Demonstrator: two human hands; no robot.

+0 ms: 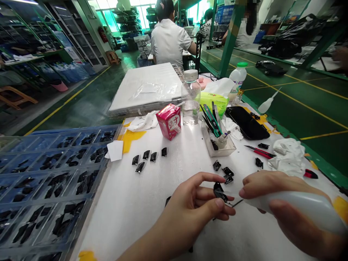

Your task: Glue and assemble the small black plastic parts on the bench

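Pinching a small black part [218,189] above the white worktop [127,206], the left hand [197,203] has its thumb and fingertips nearly closed on it, the other fingers loosely curled. The right hand [290,197] wraps around a pale squeeze bottle [307,206], whose thin dark tip points at the part; whether they touch, I cannot tell. Just beyond lie three loose black pieces [227,170], then a clear box [223,151] of tools. Farther left, five black pieces [153,156] sit near a red carton [169,123].
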